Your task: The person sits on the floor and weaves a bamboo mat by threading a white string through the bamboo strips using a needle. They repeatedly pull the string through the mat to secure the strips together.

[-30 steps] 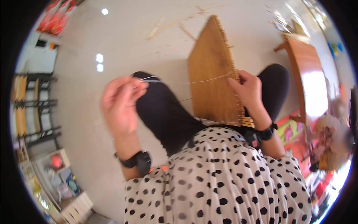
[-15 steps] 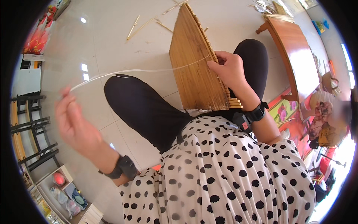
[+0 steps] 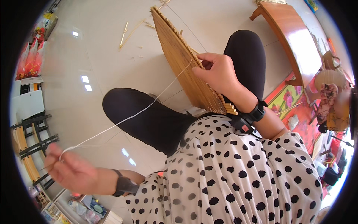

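Note:
A flat brown panel of thin stalks (image 3: 182,71) stands tilted between my knees, with bound stalk ends along its upper right edge. My right hand (image 3: 220,72) grips that edge, thumb on the brown face and fingers curled over behind. From the edge beside the thumb a white cord (image 3: 128,118) runs taut, down and left across my left knee. Its other end is pinched in my left hand (image 3: 76,171), held far out to the left and smeared by motion. A thin dark sliver, perhaps a needle, pokes out past those fingers.
Loose stalks (image 3: 124,35) lie on the tiled floor beyond the panel. A low wooden table (image 3: 292,33) stands at far right, near another person (image 3: 332,100). Black-framed furniture (image 3: 33,142) and an open drawer of bags (image 3: 80,207) are at left.
My left hand has swung down and outward, drawing the slack cord straight. The panel's far end has tilted left, and my right hand has shifted slightly left with it.

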Demonstrator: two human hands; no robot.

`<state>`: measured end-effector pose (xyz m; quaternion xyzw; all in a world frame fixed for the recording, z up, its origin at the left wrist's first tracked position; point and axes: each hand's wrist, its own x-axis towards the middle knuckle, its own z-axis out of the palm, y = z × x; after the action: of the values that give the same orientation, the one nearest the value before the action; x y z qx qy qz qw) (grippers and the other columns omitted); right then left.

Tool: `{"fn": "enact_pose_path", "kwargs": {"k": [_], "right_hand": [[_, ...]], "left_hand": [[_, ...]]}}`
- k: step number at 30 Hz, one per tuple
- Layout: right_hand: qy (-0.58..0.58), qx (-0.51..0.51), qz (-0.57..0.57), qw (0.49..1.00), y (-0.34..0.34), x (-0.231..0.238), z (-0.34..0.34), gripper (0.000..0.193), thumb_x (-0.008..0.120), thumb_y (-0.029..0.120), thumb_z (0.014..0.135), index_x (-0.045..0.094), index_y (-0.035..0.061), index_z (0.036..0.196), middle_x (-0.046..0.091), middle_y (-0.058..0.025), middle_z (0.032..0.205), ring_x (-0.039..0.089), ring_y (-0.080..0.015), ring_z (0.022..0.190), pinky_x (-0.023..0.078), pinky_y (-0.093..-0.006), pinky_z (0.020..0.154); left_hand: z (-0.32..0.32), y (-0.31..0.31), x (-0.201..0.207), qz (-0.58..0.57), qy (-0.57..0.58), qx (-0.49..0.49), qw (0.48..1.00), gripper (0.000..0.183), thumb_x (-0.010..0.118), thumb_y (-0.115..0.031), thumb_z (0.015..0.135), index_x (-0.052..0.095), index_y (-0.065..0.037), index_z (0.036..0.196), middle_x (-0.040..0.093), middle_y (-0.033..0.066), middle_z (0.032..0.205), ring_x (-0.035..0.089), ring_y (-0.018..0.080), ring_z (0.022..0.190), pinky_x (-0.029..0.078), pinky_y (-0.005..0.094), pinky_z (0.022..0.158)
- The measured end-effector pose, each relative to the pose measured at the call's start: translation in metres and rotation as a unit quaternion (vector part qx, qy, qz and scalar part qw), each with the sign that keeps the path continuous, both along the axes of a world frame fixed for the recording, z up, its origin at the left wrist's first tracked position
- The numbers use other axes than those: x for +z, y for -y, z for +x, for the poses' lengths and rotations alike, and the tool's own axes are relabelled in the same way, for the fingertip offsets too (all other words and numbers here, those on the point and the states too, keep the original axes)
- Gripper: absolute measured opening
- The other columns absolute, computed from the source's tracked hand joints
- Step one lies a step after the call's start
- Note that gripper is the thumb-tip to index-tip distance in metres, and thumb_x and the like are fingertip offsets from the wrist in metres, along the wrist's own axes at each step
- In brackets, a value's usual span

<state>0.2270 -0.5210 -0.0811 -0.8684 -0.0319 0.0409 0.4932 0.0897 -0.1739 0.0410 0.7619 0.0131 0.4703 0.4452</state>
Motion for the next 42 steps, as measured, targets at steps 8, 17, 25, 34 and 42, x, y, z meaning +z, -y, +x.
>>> {"fn": "enact_pose_path", "kwargs": {"k": [8, 17, 25, 34, 42], "right_hand": [[-0.008, 0.047, 0.063, 0.997, -0.022, 0.007, -0.007, 0.036, 0.079, 0.013, 0.08, 0.074, -0.0042, 0.112, 0.069, -0.0073, 0.077, 0.061, -0.0103, 0.063, 0.052, -0.0267, 0.062], [-0.008, 0.125, 0.224, 0.967, -0.037, 0.012, -0.021, 0.031, 0.075, 0.01, 0.084, 0.07, -0.0067, 0.11, 0.068, -0.0155, 0.085, 0.066, -0.0189, 0.065, 0.055, -0.0311, 0.061], [-0.059, 0.166, 0.238, 0.955, -0.035, 0.028, -0.025, 0.021, 0.072, 0.014, 0.081, 0.07, -0.0029, 0.094, 0.067, -0.0206, 0.089, 0.067, -0.0401, 0.085, 0.055, -0.0468, 0.076], [-0.035, 0.114, 0.183, 0.976, -0.03, 0.032, -0.027, 0.044, 0.08, 0.013, 0.08, 0.067, -0.0043, 0.118, 0.068, -0.0157, 0.092, 0.07, -0.0251, 0.072, 0.057, -0.0342, 0.068], [-0.08, 0.107, 0.038, 0.99, -0.012, 0.031, 0.003, 0.045, 0.075, 0.014, 0.079, 0.068, -0.0028, 0.12, 0.072, -0.0173, 0.093, 0.07, -0.0256, 0.074, 0.057, -0.0347, 0.071]], "left_hand": [[0.084, 0.106, -0.082, -0.278, -0.343, -0.338, 0.831, 0.007, 0.057, -0.004, 0.101, 0.062, -0.004, 0.106, 0.043, 0.0209, 0.154, 0.055, 0.033, 0.134, 0.056, 0.042, 0.096], [0.089, 0.116, -0.072, -0.321, -0.366, -0.312, 0.816, 0.006, 0.05, -0.008, 0.106, 0.053, -0.004, 0.109, 0.04, 0.024, 0.155, 0.049, 0.0387, 0.14, 0.059, 0.0463, 0.097], [0.083, 0.109, -0.059, -0.304, -0.398, -0.278, 0.82, 0.005, 0.048, -0.009, 0.107, 0.053, -0.008, 0.109, 0.042, 0.0244, 0.155, 0.051, 0.0387, 0.138, 0.059, 0.0483, 0.094], [0.086, 0.122, -0.058, -0.317, -0.397, -0.298, 0.809, 0.008, 0.048, -0.004, 0.105, 0.054, -0.005, 0.11, 0.043, 0.0229, 0.152, 0.052, 0.0377, 0.137, 0.059, 0.0463, 0.095], [0.1, 0.102, -0.053, -0.13, -0.18, -0.248, 0.943, 0.013, 0.059, -0.002, 0.099, 0.063, 0.001, 0.111, 0.063, 0.0204, 0.122, 0.066, 0.0275, 0.108, 0.059, 0.0335, 0.08]]}}
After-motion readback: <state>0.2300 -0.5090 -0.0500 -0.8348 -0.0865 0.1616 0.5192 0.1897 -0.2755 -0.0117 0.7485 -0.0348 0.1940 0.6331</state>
